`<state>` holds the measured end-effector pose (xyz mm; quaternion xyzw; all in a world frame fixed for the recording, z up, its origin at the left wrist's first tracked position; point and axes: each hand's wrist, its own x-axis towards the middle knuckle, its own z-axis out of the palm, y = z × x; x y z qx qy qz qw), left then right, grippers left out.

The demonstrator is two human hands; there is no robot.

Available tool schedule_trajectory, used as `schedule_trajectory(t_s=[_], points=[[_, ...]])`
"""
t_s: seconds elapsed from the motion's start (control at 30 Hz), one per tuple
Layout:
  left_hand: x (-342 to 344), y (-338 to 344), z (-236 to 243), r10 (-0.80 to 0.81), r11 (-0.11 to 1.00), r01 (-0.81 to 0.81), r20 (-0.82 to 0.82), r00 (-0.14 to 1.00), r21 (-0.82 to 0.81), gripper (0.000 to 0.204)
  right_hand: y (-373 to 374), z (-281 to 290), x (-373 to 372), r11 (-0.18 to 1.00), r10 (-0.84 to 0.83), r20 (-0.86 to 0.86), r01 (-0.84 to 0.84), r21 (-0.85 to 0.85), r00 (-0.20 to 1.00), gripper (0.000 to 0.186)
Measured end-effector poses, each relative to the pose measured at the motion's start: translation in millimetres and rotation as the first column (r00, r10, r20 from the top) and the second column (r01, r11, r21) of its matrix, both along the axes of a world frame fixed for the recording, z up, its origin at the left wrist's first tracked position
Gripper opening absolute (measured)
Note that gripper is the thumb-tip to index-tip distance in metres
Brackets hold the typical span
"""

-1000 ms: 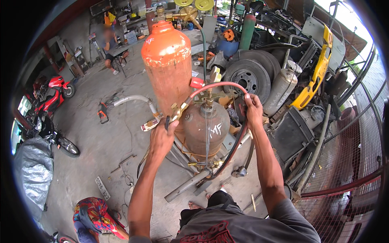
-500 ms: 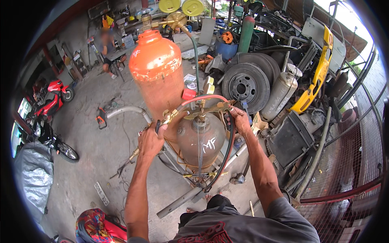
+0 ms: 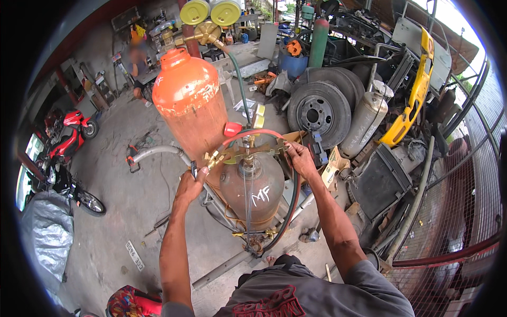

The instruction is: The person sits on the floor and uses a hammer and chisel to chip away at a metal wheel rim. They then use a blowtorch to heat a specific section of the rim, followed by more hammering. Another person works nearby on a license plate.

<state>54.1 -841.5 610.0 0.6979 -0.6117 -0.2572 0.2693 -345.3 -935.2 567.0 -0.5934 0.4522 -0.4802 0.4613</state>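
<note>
My left hand (image 3: 190, 186) is closed round a brass cutting torch (image 3: 213, 158), whose valve end shows past the thumb. A small dark piece stands up beside that thumb, too small to name. From the torch, a red and dark hose (image 3: 253, 131) arches across to my right hand (image 3: 302, 159), which is wrapped round it. Below this arch stands a brownish-grey gas cylinder (image 3: 236, 187), with its valve partly behind a flat brass-coloured piece. Beyond it rises a taller orange gas cylinder (image 3: 191, 100), topped by a brass regulator (image 3: 206, 33).
A cart with a bent grey handle (image 3: 161, 150) carries the cylinders. Tyres (image 3: 317, 113), a grey tank (image 3: 364, 124) and a yellow bumper (image 3: 411, 113) crowd the right. Motorcycles (image 3: 74, 124) stand left, near a silver cover (image 3: 50, 232). A person (image 3: 138, 66) sits at the back.
My view has shifted, and the orange cylinder now sits lower and further left in it. Both hands have moved slightly left in the picture, keeping hold of the torch and hose.
</note>
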Motion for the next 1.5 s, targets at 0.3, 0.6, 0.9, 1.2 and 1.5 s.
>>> schedule_trajectory(t_s=[0.3, 0.6, 0.9, 1.2, 1.5], points=[[14.9, 33.5, -49.9, 0.043, 0.999, -0.045, 0.086, 0.995, 0.012, 0.055, 11.9, -5.9, 2.4, 0.993, -0.077, -0.44, 0.029, -0.116, 0.894, 0.037], [-5.8, 41.8, -107.1, 0.058, 0.997, -0.063, -0.102, 0.993, -0.048, 0.05, 50.2, -12.1, 14.9, 0.996, -0.083, -0.519, 0.052, -0.073, 0.851, 0.043], [-4.9, 33.8, -91.9, -0.025, 0.991, 0.029, -0.03, 0.999, 0.132, 0.062, 60.6, 3.0, 3.0, 0.987, -0.058, -0.112, 0.04, -0.154, 0.992, 0.053], [-31.7, 17.5, -80.9, 0.091, 0.991, -0.11, -0.216, 0.972, -0.075, 0.053, 93.7, 72.5, 27.5, 0.921, -0.156, -0.07, 0.119, -0.371, 0.985, 0.038], [-51.7, -49.3, -91.0, 0.469, 0.88, -0.475, -0.211, 0.857, 0.027, 0.055, 181.5, 45.5, 36.3, 0.933, -0.034, -0.317, -0.084, -0.351, 0.948, 0.027]])
